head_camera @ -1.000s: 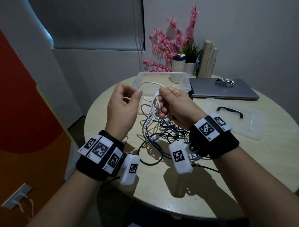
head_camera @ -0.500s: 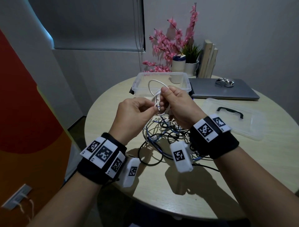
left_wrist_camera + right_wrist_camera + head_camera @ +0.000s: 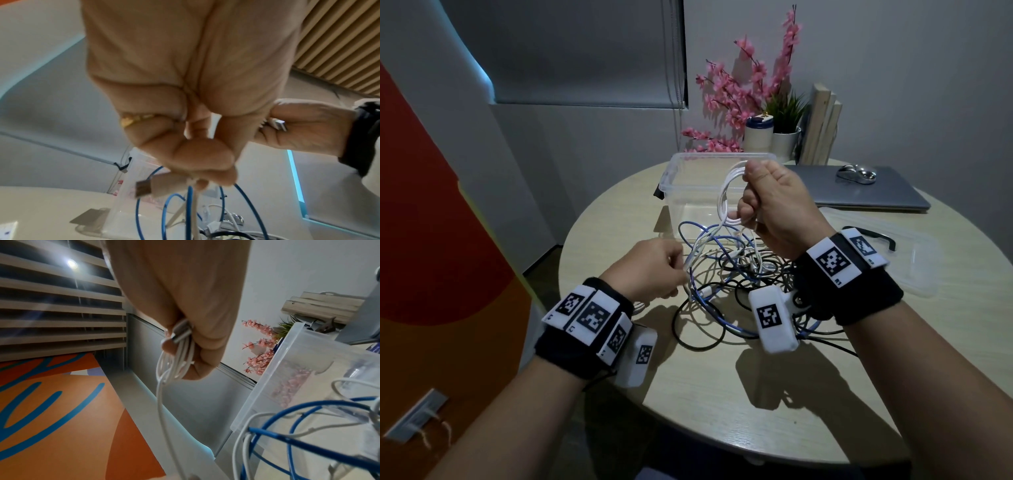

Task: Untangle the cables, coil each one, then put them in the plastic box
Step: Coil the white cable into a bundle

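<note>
My right hand (image 3: 774, 205) grips the thin white cable's coil (image 3: 727, 195), loops hanging vertical, just over the clear plastic box (image 3: 671, 192) at the far side. My left hand (image 3: 650, 270), nearer, pinches its free end, low-left over the tangle (image 3: 722, 284).

Head view is dimly lit, with a cool grey cast. Hard dark shadows of wrists and cameras are thrown toward the viewer on the round pale wooden table (image 3: 722, 404), so the light comes from above and ahead. Straight edges are bowed by wide-angle distortion. In the left wrist view the blurred left hand (image 3: 185, 91) fills the frame, out of focus. In the right wrist view a small round ceiling spotlight (image 3: 71, 263) flares with streaks; nearby blue cables (image 3: 308, 441) are soft.
</note>
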